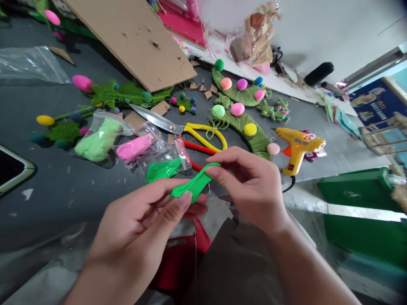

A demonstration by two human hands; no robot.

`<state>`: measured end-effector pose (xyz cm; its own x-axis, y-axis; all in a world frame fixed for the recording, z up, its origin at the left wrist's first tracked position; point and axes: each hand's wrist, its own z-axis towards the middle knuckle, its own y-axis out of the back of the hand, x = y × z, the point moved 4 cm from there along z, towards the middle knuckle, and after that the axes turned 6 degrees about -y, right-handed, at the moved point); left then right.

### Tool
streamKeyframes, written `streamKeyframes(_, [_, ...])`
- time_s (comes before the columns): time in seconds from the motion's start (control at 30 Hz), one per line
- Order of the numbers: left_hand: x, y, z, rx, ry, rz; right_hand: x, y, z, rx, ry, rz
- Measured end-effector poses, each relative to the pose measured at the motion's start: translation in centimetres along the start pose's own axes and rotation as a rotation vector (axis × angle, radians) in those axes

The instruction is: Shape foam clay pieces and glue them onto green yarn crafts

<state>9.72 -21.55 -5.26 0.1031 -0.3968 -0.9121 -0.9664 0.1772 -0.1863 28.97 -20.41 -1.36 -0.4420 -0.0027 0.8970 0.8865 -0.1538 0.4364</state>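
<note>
Dark grey worktop [76, 182] spreads under the clutter, its near edge passing behind the two hands and, at right, slanting away above a green plastic bin [352, 192]. On the left, a stretch of its surface lies between a black-screened device with a pale rim [30, 169] and the packets; straight ahead, room is tighter, with large metal scissors with one yellow and one red handle [171, 128] lying just beyond the fingers.

A bright green, soft-looking flattened strip [196, 182] slants between the hands, raised near the edge. The left hand [136, 228] pinches its lower end, thumb on top and fingers beneath; the right hand [256, 190] nips the upper end between thumb and forefinger.

The strip looks smooth and doughlike, with a folded, lipped rim. Behind it lie crinkled clear plastic packets of light green [98, 142], pink [135, 147] and deeper green [163, 169] lumps of the same look. Farther off, two curved, green yarn-wrapped forms [260, 144] carry smooth coloured balls, a yellow glue gun [297, 146] stands to their right, and a flat brown cardboard sheet [133, 38] slants across the far left.
</note>
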Motion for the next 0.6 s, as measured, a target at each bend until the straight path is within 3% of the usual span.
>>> streamKeyframes(0.27, [1.1,0.5,-0.1,0.078,0.066,-0.154,-0.2,1.4,0.9,-0.057,-0.041,0.142])
streamKeyframes(0.43, [0.1,-0.3,-0.1,0.16,0.073,-0.243,0.2,0.5,0.5,0.119,0.111,0.202])
streamKeyframes(0.6, [-0.6,-1.5,-0.1,0.245,0.077,-0.198,-0.2,-1.5,-0.6,0.236,0.106,0.104])
